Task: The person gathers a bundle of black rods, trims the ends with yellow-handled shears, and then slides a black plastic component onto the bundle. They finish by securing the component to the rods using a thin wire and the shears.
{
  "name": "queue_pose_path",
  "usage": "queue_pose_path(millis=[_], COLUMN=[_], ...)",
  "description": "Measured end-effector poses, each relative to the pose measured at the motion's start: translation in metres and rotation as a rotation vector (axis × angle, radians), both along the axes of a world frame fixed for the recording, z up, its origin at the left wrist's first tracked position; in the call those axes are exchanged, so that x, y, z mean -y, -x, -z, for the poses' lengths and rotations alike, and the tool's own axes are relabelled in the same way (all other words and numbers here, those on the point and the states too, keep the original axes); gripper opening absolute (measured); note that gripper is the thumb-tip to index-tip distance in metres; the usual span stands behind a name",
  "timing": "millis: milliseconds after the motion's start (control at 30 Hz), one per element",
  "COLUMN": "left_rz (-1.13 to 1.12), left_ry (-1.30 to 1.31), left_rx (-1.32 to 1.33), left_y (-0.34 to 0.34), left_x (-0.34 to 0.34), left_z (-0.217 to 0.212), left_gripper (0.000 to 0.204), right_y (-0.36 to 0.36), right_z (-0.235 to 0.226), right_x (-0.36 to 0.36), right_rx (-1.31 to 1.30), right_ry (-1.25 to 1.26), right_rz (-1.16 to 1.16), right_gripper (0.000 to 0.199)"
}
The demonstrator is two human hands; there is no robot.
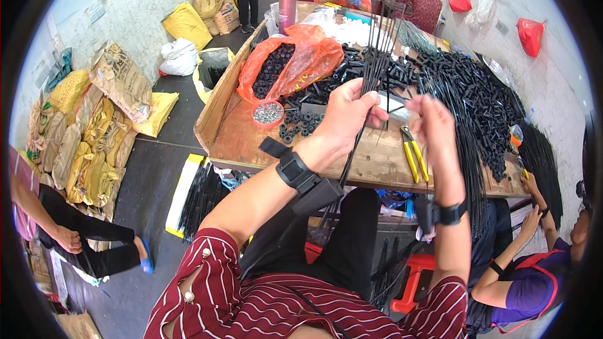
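Note:
My left hand (pixel 350 113) is closed around a bundle of thin black rods (pixel 377 47), which stand up above the fist and run down past the table edge. My right hand (pixel 433 119) is just to the right, its fingers curled and smeared by motion; whether anything is in them I cannot make out. Below it on the wooden table (pixel 301 147) lie pliers with yellow handles (pixel 411 157). Left of my left hand, small black round parts (pixel 299 124) are scattered beside a red dish of small metal pieces (pixel 268 113).
An orange-red plastic bag (pixel 314 56) holds more black parts. Piles of short black tubes (pixel 474 103) and long black rods (pixel 461 144) cover the table's right side. A pink flask (pixel 287 9) stands far left. A person in purple (pixel 531 282) works at my right. Sacks (pixel 94 132) lie along the left wall.

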State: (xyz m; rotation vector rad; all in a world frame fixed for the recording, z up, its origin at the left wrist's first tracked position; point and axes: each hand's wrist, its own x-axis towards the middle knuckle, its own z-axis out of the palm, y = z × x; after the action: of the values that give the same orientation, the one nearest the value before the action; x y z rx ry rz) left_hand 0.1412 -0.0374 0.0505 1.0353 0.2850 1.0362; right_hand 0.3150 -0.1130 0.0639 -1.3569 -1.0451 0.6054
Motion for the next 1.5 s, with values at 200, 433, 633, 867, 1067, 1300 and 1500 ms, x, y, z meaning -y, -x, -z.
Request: queue_pose_path(millis=[200,433,633,867,1067,1300,1500], left_rz=[0.174,0.24,0.333,0.437,0.608,0.75,0.639], left_ry=[0.007,-0.054,0.031,0.039,0.067,0.038,-0.156], left_rx=[-0.113,-0.14,-0.101,-0.096,-0.015,-0.051,-0.041], left_y=[0.026,0.029,0.039,0.041,0.054,0.062,0.062], left_x=[0.002,0.011,0.021,0.019,0.01,0.025,0.025], left_z=[-0.012,-0.019,-0.017,-0.019,-0.023,-0.017,-0.013], left_gripper=[0.022,0.02,0.018,0.026,0.038,0.027,0.018], right_y=[-0.095,-0.234,-0.036,0.035,0.041,0.047,0.039], right_z=[-0.04,0.05,-0.008,-0.048,-0.042,-0.029,-0.01], right_x=[-0.049,-0.022,-0.007,-0.001,-0.004,0.005,-0.011], right_rx=[0.278,1.137,0.498,0.414,0.665,0.67,0.889], right_ry=[0.012,0.696,0.157,0.143,0.15,0.09,0.095], right_rz=[0.057,0.415,-0.311,-0.443,-0.449,-0.545,-0.519], right_gripper=[0.03,0.043,0.085,0.027,0.024,0.024,0.019])
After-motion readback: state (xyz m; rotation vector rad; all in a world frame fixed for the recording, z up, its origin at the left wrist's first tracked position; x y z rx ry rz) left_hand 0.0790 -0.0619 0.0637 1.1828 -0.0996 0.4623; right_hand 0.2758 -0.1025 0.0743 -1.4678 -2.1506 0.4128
